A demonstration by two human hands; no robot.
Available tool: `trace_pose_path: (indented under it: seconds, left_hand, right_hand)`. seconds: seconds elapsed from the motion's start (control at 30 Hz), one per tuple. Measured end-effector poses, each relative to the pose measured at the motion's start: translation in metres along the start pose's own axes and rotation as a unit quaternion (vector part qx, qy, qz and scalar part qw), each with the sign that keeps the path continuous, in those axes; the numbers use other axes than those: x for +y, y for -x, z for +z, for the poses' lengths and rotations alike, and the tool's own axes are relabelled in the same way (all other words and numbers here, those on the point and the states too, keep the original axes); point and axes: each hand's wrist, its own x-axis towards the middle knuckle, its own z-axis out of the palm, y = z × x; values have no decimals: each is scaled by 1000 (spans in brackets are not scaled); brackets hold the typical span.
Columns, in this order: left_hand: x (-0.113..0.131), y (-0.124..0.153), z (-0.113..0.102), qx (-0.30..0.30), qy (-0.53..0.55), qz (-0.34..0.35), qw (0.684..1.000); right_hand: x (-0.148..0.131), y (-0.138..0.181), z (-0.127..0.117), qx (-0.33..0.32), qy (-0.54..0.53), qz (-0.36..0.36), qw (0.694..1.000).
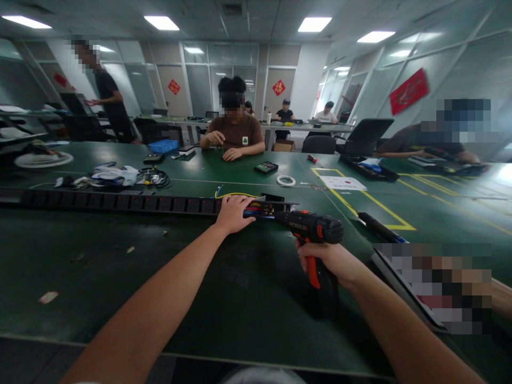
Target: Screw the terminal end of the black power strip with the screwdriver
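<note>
A long black power strip with a row of sockets lies across the green table. My left hand grips it near its right end, fingers over the far side and thumb along the near side. Just right of that hand, the strip's end is open and shows coloured wires and brass-coloured parts. My right hand is wrapped around the handle of a black and orange cordless drill. The drill points left, and its bit reaches the open end of the strip; the exact contact point is too small to tell. Yellow and blue wires stick out behind the strip.
Beyond the strip are a tape roll, a black boxy part, a cable bundle and a blue basket. A screwdriver lies farther back. A co-worker sits opposite; another person's arm is at right.
</note>
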Motion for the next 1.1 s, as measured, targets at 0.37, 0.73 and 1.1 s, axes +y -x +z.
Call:
trace_pose_path:
  seconds: [0.37, 0.73, 1.1]
  left_hand:
    - [0, 0, 0, 4, -4, 2, 1000]
    - [0, 0, -1, -2, -2, -1, 1000]
    - [1, 0, -3, -6, 4, -4, 1000]
  right_hand:
    - [1, -1, -1, -2, -7, -4, 1000]
    - [3, 0, -1, -6, -13, -11, 1000]
    - [0, 2, 2, 3, -20, 0, 1000]
